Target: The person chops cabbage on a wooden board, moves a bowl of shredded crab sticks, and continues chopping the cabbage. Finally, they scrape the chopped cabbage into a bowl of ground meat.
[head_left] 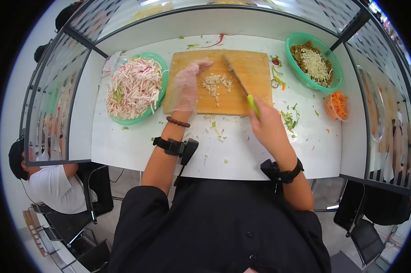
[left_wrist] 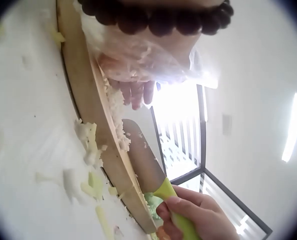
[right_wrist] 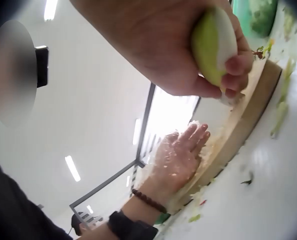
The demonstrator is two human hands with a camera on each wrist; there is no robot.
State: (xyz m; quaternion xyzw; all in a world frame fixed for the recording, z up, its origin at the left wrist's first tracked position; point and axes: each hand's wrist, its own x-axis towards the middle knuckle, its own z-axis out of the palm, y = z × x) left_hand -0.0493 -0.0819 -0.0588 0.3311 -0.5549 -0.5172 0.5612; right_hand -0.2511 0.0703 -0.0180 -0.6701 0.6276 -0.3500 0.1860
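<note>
My right hand (head_left: 270,127) grips the lime-green handle of a knife (head_left: 236,75), its blade pointing away over the wooden cutting board (head_left: 255,63). My left hand (head_left: 187,84), in a clear plastic glove, is over the left part of the board. Its fingers are extended, and pale bits cling to its palm in the right wrist view. Finely chopped whitish pieces, which look like garlic (head_left: 211,83), lie in a loose heap between hand and blade. In the left wrist view the blade (left_wrist: 143,157) stands on edge close by the heap.
A green basin (head_left: 165,68) of shredded pink-white vegetable stands left. At the right are another green bowl (head_left: 293,59) with brown and whitish chopped food and a tub of shredded carrot (head_left: 337,105). Green scraps (head_left: 289,120) litter the white table (head_left: 242,154); low walls enclose it.
</note>
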